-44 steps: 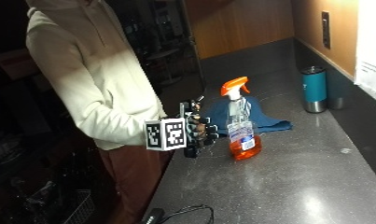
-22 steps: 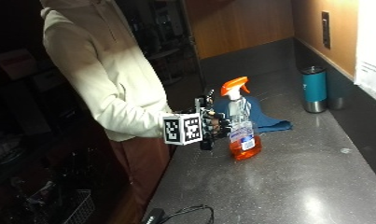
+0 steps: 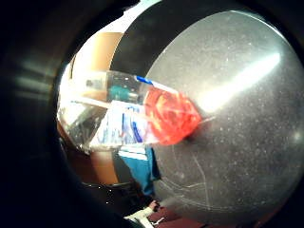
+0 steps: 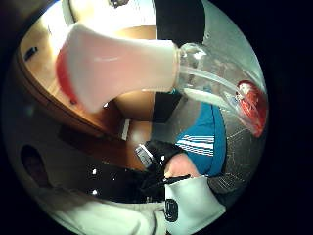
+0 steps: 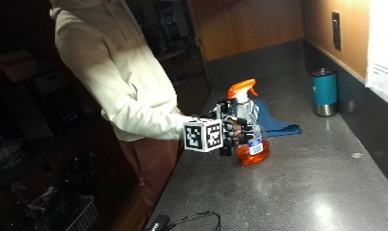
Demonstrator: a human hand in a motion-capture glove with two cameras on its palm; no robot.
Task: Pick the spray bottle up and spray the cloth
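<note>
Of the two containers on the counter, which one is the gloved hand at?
The spray bottle with the orange trigger and orange liquid; the gloved right hand is against its side. The teal tumbler stands apart by the wall, untouched.

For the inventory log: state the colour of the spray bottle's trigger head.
Orange, atop the spray bottle; clearest in the outside view.

Clear glossy plastic spray bottle (image 5: pixel 248 130); speckled, polished stone counter (image 5: pixel 321 183).
</note>
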